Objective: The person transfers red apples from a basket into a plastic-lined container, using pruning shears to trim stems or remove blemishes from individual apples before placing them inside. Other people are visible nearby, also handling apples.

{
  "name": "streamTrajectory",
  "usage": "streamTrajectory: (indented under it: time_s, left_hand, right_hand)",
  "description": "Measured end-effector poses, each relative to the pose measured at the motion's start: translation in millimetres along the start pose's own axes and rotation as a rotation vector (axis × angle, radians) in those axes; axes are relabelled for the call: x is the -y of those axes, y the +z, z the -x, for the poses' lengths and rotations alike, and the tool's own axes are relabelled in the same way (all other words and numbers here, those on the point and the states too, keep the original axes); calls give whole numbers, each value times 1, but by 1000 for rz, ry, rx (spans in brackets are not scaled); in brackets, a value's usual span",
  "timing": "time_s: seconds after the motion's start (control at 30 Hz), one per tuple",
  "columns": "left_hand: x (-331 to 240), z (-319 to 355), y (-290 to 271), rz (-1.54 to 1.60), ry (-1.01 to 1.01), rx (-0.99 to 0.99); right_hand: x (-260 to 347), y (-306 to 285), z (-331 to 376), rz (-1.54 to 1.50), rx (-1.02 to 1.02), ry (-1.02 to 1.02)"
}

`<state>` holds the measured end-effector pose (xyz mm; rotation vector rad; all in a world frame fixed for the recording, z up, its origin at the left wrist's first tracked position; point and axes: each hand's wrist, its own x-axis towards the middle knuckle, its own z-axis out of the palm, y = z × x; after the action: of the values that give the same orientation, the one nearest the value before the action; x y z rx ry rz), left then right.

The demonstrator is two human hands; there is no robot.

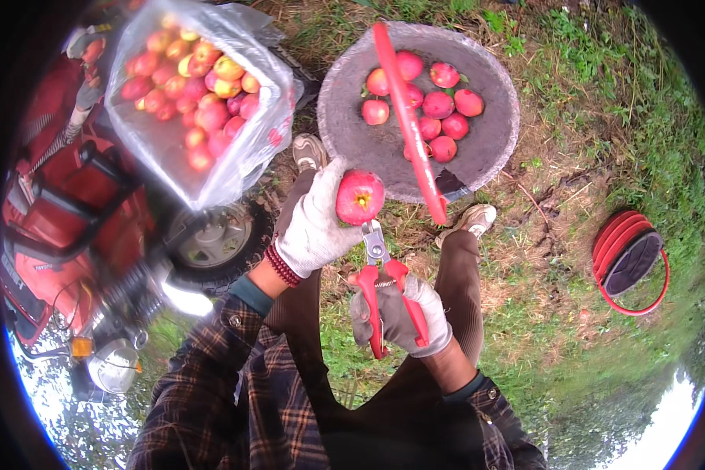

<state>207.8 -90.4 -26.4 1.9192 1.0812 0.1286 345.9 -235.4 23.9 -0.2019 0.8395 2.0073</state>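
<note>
A red apple (pixel 359 197) sits in my gloved left hand (pixel 317 215), its yellowish end turned up toward me. My gloved right hand (pixel 407 313) grips a pair of pruning shears (pixel 377 262) by their red handles, and the metal blades touch or nearly touch the apple's lower edge. Just beyond both hands stands a round grey basket (pixel 333 86) with a red strap handle (pixel 406 110) across it. Several red apples (pixel 439 104) lie on its bottom. To the left, a clear plastic bag (pixel 251 149) lines an open container holding many red and yellow apples (pixel 200 86).
A red motor vehicle (pixel 78 211) with a black tyre (pixel 223 247) stands at the left. Another person's gloved hand (pixel 88 95) shows at the upper left, near the bag. A red collapsible bucket (pixel 629 254) lies tipped on the grass at the right.
</note>
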Motion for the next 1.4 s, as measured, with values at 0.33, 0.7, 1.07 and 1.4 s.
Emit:
streamTrajectory:
  time_s: [0.33,0.7,1.07,1.4]
  left_hand:
    - [6,19,-68,-61,33,33]
    - [42,46,-83,19,62,-58]
    - [55,51,-110,52,-30,-28]
    - [216,24,-184,-179,-831,-410]
  right_hand:
    - [-23,34,-39,-21,-125,59]
    - [-48,45,-76,75,-373,57]
    - [-47,28,-91,42,-203,127]
    - [-57,-13,-68,340,-294,246]
